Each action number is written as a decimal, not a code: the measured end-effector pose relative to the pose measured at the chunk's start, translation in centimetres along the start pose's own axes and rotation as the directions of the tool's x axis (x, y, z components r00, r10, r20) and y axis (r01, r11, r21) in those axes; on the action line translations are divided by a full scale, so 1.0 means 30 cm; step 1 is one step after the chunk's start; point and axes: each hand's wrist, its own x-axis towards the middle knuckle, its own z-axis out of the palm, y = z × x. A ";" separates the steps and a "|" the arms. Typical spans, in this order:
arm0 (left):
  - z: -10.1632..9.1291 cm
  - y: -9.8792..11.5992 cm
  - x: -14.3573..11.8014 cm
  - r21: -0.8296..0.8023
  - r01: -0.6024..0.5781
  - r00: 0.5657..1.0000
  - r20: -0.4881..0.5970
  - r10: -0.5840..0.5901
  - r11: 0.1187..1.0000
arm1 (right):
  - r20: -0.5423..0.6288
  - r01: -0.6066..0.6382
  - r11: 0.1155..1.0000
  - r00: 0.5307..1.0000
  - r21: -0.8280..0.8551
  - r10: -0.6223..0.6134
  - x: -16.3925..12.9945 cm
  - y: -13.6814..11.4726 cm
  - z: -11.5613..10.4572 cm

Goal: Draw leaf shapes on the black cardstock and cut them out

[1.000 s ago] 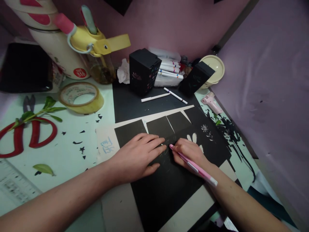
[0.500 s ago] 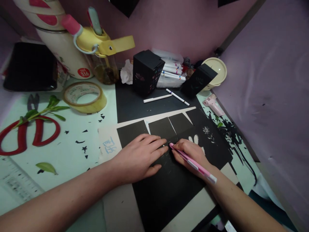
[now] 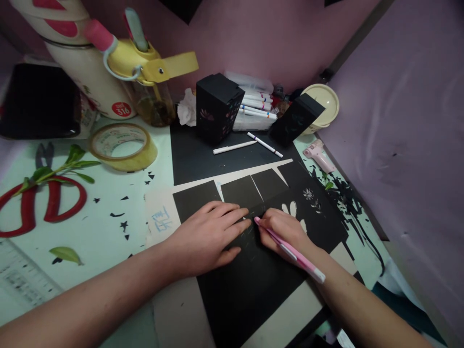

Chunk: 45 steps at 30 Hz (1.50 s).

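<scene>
Left hand (image 3: 206,235) pressed flat, fingers spread, on large black paper sheet (image 3: 250,275) lying near centre of pale green tabletop (image 3: 108,217). Right hand (image 3: 286,229) just right of it, grip closed around slim pink-and-white craft pen (image 3: 288,250), tip touching the sheet between both hands. Farther back: black paper box (image 3: 215,106), roll of clear tape (image 3: 123,146). Red-handled scissors (image 3: 39,198) at far left.

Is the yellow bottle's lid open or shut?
Open. The yellow bottle has its flip cap swung out sideways, and its spout stands exposed above the lid.
</scene>
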 end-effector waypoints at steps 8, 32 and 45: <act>0.002 0.003 -0.006 0.001 -0.010 1.000 -0.011 0.010 1.000 | -0.012 0.035 0.999 0.999 0.041 -0.035 -0.010 0.011 0.005; 0.006 -0.003 0.000 -0.027 -0.008 1.000 -0.008 0.008 1.000 | -0.043 0.023 1.000 0.999 0.007 -0.022 -0.008 0.013 0.012; 0.000 0.001 0.003 0.004 -0.013 1.000 0.008 0.013 1.000 | -0.061 -0.078 0.994 0.995 0.081 0.083 -0.003 -0.004 -0.002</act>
